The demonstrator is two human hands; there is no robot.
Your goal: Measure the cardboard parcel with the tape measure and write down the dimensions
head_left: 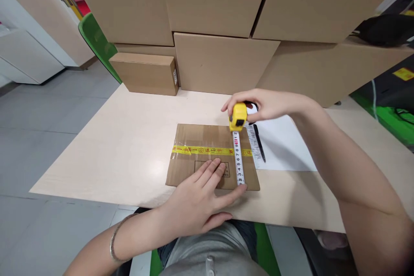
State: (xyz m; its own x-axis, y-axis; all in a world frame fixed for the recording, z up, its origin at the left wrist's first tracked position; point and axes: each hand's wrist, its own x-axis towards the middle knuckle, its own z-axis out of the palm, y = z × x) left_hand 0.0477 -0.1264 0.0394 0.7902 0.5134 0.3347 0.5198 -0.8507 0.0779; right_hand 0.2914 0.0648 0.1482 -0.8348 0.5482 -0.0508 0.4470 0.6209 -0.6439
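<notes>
A flat cardboard box (190,136) lies near the table's front edge, with yellow printed tape running across its top. My right hand (255,105) grips a yellow tape measure (239,114) at the box's far edge. From its case the white blade (237,155) stretches over the box toward me. My left hand (202,196) rests with fingers spread on the near part of the box. Its index fingertip touches the blade's near end at the box's front edge. The blade's very tip is hidden by that finger.
Right of the box a black pen (259,143) lies on a white paper sheet (287,146), beside a printed strip. A smaller brown carton (145,75) stands at the table's back left. Large stacked cardboard boxes (220,0) wall off the back. A green chair back (97,43) is at left.
</notes>
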